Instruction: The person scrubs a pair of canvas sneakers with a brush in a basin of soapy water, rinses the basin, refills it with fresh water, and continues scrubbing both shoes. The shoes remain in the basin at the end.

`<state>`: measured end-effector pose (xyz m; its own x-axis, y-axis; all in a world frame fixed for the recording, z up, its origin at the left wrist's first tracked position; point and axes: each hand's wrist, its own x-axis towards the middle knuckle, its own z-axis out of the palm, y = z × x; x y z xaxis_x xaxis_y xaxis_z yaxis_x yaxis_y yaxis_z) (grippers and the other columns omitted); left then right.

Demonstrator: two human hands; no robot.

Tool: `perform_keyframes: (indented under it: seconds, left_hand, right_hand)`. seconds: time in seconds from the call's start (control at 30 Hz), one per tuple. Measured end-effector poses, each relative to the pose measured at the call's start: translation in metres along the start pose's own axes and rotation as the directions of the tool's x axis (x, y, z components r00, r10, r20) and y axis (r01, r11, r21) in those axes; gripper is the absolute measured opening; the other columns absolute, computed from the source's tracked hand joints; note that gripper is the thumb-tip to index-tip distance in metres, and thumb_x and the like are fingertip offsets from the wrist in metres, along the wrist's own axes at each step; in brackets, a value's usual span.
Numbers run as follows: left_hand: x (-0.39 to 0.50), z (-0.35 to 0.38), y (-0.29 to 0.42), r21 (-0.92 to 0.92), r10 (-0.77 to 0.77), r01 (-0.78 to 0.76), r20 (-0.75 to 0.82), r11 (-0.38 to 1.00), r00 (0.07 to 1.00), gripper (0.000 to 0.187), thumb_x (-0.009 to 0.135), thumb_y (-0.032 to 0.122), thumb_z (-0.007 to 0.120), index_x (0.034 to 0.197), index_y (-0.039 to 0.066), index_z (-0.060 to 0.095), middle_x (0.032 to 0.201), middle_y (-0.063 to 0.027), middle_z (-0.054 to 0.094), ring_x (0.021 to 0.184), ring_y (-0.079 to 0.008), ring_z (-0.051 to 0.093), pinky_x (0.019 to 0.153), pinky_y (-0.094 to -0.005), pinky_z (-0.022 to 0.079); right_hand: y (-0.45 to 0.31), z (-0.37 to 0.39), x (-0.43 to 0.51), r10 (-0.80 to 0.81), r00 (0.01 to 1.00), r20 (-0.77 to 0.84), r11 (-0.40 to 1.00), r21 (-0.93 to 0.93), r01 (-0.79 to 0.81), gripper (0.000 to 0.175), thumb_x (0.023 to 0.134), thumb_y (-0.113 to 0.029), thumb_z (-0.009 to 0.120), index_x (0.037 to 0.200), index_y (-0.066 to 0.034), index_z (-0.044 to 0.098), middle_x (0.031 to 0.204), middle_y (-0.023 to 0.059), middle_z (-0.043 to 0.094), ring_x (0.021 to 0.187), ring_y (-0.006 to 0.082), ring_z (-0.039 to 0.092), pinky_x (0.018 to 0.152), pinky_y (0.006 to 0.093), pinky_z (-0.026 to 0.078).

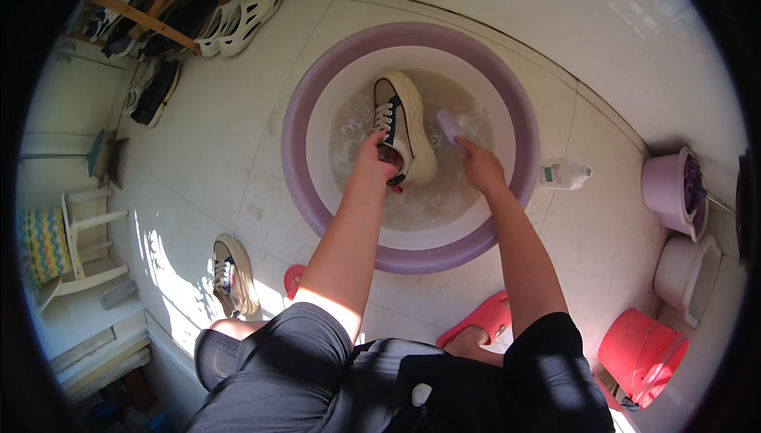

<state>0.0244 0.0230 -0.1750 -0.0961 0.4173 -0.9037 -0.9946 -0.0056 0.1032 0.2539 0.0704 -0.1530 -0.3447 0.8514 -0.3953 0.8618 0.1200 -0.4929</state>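
In front of me a round basin with a purple rim and white inside holds cloudy, sudsy water. My left hand grips a beige and navy lace-up sneaker by its heel opening. The shoe lies tilted in the water, toe pointing away, its thick cream sole turned to the right. My right hand holds a pale purple scrubbing brush at the water, to the right of the sole and apart from it. The brush's bristles are hidden.
A similar sneaker stands on the tiled floor at left. Right of the basin lies a white bottle. Along the right wall stand a purple mop bucket, a white tub and a red bucket. A wooden shoe rack is upper left.
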Motion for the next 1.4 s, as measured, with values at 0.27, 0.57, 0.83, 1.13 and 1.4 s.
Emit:
perform_keyframes:
  seconds: [0.27, 0.57, 0.83, 1.13, 1.4]
  left_hand:
    - [-0.003, 0.008, -0.002, -0.146, 0.015, 0.009, 0.160, 0.989, 0.987, 0.034, 0.091, 0.018, 0.052, 0.119, 0.000, 0.058, 0.121, -0.0144, 0.061, 0.114, -0.0320, 0.057, 0.103, -0.0487, 0.042]
    - [0.014, 0.009, -0.015, -0.283, 0.184, -0.094, 0.309, 0.954, 0.933, 0.038, 0.080, 0.000, 0.055, 0.118, -0.003, 0.055, 0.120, -0.0175, 0.059, 0.111, -0.0342, 0.057, 0.106, -0.0461, 0.041]
    - [-0.062, 0.019, -0.002, -0.112, 0.068, 0.012, 0.678, 0.994, 0.732, 0.043, 0.094, 0.030, 0.055, 0.126, 0.002, 0.053, 0.126, -0.0140, 0.058, 0.115, -0.0308, 0.056, 0.101, -0.0449, 0.045]
    - [-0.073, 0.028, -0.004, -0.044, -0.016, 0.102, 0.856, 0.994, 0.517, 0.044, 0.101, 0.036, 0.040, 0.131, 0.005, 0.051, 0.134, -0.0127, 0.054, 0.123, -0.0301, 0.052, 0.106, -0.0459, 0.040]
    - [-0.106, 0.036, -0.001, -0.095, -0.001, 0.111, 0.754, 0.989, 0.657, 0.042, 0.098, 0.032, 0.039, 0.127, 0.004, 0.052, 0.127, -0.0129, 0.057, 0.118, -0.0310, 0.054, 0.102, -0.0476, 0.043]
  right_hand:
    - [-0.004, -0.004, -0.002, -0.023, 1.000, 0.002, 0.999, -0.027, 0.023, 0.042, 0.092, -0.019, 0.050, 0.133, -0.0279, 0.054, 0.114, 0.0151, 0.065, 0.102, 0.0360, 0.062, 0.087, 0.0461, 0.049]
    - [-0.003, 0.000, -0.003, -0.057, 0.998, -0.013, 0.997, -0.043, 0.056, 0.043, 0.091, -0.020, 0.052, 0.133, -0.0290, 0.054, 0.112, 0.0151, 0.066, 0.102, 0.0345, 0.063, 0.086, 0.0452, 0.050]
    - [0.000, 0.001, 0.002, -0.026, 0.999, -0.023, 0.999, -0.034, 0.026, 0.043, 0.092, -0.021, 0.050, 0.133, -0.0322, 0.053, 0.117, 0.0144, 0.064, 0.105, 0.0338, 0.062, 0.088, 0.0437, 0.049]
    - [-0.010, -0.007, -0.006, 0.030, 1.000, 0.007, 1.000, 0.001, -0.030, 0.043, 0.092, -0.017, 0.053, 0.133, -0.0271, 0.054, 0.123, 0.0126, 0.062, 0.111, 0.0341, 0.059, 0.093, 0.0405, 0.047]
    - [-0.012, -0.009, -0.008, -0.009, 1.000, -0.011, 1.000, 0.014, 0.009, 0.043, 0.091, -0.018, 0.055, 0.133, -0.0281, 0.054, 0.122, 0.0124, 0.062, 0.108, 0.0337, 0.060, 0.090, 0.0415, 0.048]
